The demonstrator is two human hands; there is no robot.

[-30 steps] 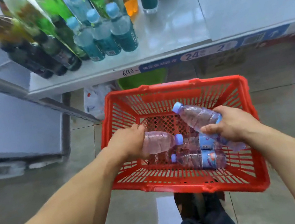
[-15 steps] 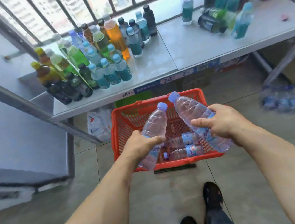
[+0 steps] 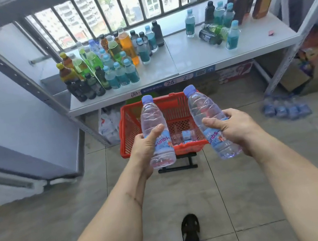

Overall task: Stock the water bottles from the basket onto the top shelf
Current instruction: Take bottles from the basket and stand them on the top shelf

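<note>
Both grips clamped on bottles: left hand wraps the lower half of left water bottle, thumb across the label; right hand wraps the lower half of right water bottle, thumb across front. Left btl near upright, blue cap up, center frame. Right btl tilted, cap leaning toward upper left, base toward lower right. Both clear w/ light blue labels, held in the air in front of the red basket, apart from each other.

Basket sits on the tile floor, center frame, just below the shelf edge; black handle lies on the floor at its near side. More water btls lie on their sides inside on the basket bottom, count unclear.

Shelf, white surface, spans upper center to upper right. Left cluster of drink bottles w/ green, dark, orange and blue-capped ones, standing close together. Right cluster w/ blue-capped btls, one green btl lying on its side, tall dark brown ones at far upper right. Price strip on the front edge reads 24, 2.

Window bars behind shelf, upper center. Shrink-wrapped pack of btls on the floor, right of frame. White plastic bag under shelf, left of basket. Black shoe at bottom center.
</note>
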